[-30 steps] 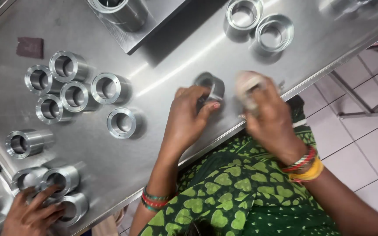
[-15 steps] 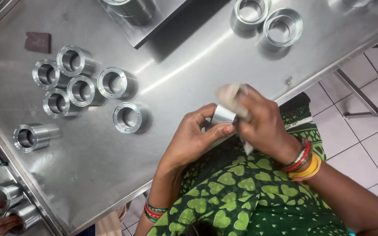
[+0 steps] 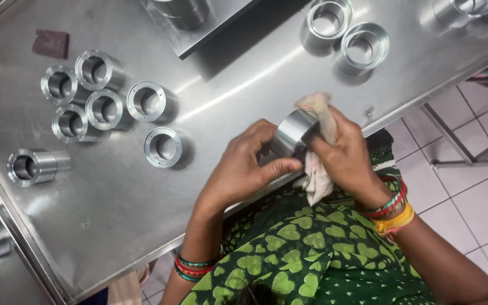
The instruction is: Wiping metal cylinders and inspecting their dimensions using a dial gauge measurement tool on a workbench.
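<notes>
Surface: stainless steel table (image 3: 114,192), scuffed and shiny; tiled floor past its edge.
Landmark: the metal sleeve (image 3: 290,133) I hold, lifted just above the table's near edge.
My left hand (image 3: 244,169): fingers curled around the sleeve, thumb pressed along its lower side; closed firmly on it.
My right hand (image 3: 348,155): closed on a pale rag (image 3: 317,116), which is bunched against the sleeve's right end; more rag hangs below my palm.
Sleeve: short polished cylinder, tilted, curved wall facing up.
Left of sleeve: one flanged ring (image 3: 164,147) standing alone, near.
Further left: cluster of five flanged bushings (image 3: 94,93), bores up, touching or just beside each other.
Far left: one longer bushing (image 3: 31,166) lying on its side, apart from the cluster.
Above right of sleeve: two wide rings (image 3: 348,34), side by side.
Far upper left: small dark abrasive pad (image 3: 51,43).
Above sleeve: raised steel block (image 3: 199,20) with a cylinder on it.
</notes>
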